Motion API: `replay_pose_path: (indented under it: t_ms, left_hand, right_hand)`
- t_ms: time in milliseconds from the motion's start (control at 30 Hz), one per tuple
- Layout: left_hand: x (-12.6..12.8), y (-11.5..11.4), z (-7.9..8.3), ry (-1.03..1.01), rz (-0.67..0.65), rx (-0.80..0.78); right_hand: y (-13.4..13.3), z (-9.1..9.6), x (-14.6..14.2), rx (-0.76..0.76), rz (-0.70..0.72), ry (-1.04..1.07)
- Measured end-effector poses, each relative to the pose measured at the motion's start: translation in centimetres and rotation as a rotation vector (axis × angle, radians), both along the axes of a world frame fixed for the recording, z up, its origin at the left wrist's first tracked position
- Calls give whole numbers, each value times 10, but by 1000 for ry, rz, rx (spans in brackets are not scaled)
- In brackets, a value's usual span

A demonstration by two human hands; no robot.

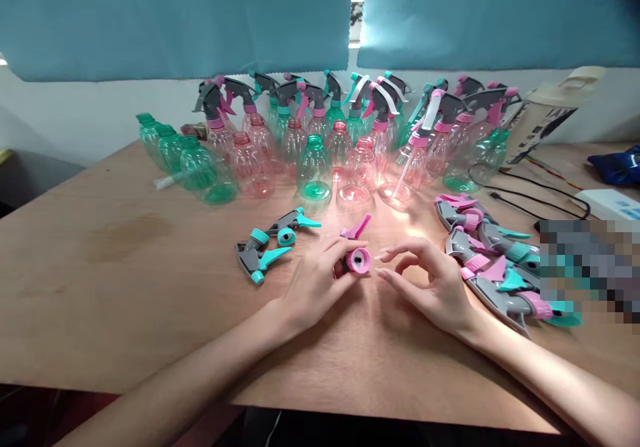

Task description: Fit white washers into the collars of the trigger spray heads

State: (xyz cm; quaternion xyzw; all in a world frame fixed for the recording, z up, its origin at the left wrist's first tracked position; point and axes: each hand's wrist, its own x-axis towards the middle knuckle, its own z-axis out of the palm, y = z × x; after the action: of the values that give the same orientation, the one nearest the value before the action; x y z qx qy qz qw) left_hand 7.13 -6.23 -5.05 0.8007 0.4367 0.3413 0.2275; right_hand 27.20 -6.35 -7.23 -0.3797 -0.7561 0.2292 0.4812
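Sprayer (pixel 359 260) is gripped in left hand (pixel 316 277), collar (pixel 367 261) exposed; right hand (pixel 434 283) curves beside it, empty, unclosed. Recommended: hold sprayer steady, collar mouth unobstructed.

The left forearm (pixel 200 380) slanted in from the near left, and the left hand (pixel 310 283) was closed in a grip, its thumb on the near side. The right forearm (pixel 545 380) slanted in from the near right, the right hand (pixel 435 287) curved, facing left, thumb and forefinger tips apart.
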Motion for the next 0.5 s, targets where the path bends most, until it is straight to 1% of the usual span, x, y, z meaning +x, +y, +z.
replay_pose_path:
  t_ms: [67, 133, 200, 267, 300, 367, 400, 500]
  left_hand:
    - [-8, -2, 7, -3, 73, 32]
    - [-22, -2, 18, -3, 155, 90]
    - [-40, -2, 31, 33, 245, 183]
    - [-61, 0, 43, 103, 275, 294]
    - [-71, 2, 47, 147, 248, 348]
    - [-90, 6, 52, 269, 197, 375]
    - [-98, 7, 53, 326, 169, 357]
    - [-114, 7, 49, 482, 66, 220]
  right_hand:
    - [0, -1, 0, -3, -3, 11]
    - [1, -3, -1, -22, 4, 17]
    - [2, -4, -1, -52, 5, 5]
    - [3, -6, -1, -89, 7, -21]
    - [4, -8, -2, -103, 11, -36]
    - [5, -9, -2, -122, 29, -70]
    - [5, -10, -2, -128, 46, -90]
    - [6, -10, -1, -134, 87, -148]
